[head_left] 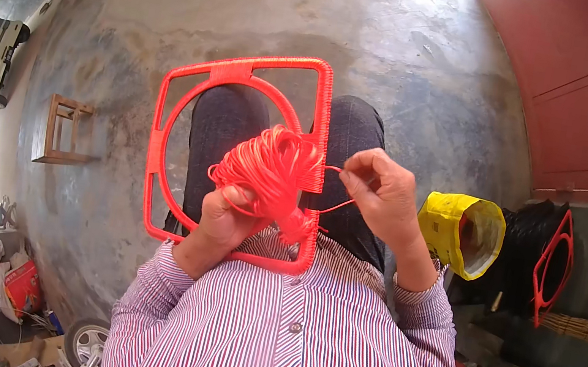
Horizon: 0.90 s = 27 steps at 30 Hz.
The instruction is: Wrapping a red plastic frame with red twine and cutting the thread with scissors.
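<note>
A red frame [323, 111], a rounded square with a ring inside it, rests over my lap and is wrapped in cord along its edges. A thick bundle of shiny red cord [265, 171] lies over the frame's right part. My left hand [227, 217] is closed on the bundle's lower left, thumb on top. To the right of the frame, my right hand [383, 194] pinches a single strand of red cord [333, 168] between thumb and fingers. This strand runs to the frame's right side, where wrapping covers the bar.
A yellow bag [448, 227] stands open at my right, beside black material and another red frame [556, 267]. A small wooden stool [67, 132] is on the concrete floor at left. Red panels [569, 96] line the far right.
</note>
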Tool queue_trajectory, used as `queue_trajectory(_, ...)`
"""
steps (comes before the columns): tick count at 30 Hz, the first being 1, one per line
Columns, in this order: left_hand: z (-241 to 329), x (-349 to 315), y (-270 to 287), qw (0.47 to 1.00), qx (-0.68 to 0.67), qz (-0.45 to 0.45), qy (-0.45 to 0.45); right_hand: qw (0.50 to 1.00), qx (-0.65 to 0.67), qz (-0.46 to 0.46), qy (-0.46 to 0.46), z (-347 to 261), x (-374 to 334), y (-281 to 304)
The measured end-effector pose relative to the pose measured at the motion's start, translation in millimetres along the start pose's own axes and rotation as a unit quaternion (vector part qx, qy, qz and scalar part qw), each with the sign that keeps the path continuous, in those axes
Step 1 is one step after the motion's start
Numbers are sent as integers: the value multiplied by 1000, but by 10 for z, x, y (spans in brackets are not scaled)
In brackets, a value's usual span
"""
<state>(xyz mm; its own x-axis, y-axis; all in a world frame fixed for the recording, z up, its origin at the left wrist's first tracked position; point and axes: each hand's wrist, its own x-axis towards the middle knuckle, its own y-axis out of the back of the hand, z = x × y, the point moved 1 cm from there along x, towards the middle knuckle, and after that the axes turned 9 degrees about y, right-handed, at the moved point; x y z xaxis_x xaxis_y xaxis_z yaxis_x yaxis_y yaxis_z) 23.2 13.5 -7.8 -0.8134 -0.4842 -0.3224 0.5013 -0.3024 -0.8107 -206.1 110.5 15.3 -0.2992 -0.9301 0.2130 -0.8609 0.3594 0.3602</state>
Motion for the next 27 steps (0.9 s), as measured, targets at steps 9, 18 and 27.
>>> queue_trajectory(9, -19, -96, 47, 997, -6, 77, -10, 967, -135, -216, -18, 169, -257, -94)
queue_trajectory(18, -3, -205, 163, 997, -8, 82, 8, 956, -22, -288, -48, 119, -131, 39)
queue_trajectory(27, -42, -221, 12, 994, 63, 70, -56, 976, 193, 56, -79, 273, -71, -80)
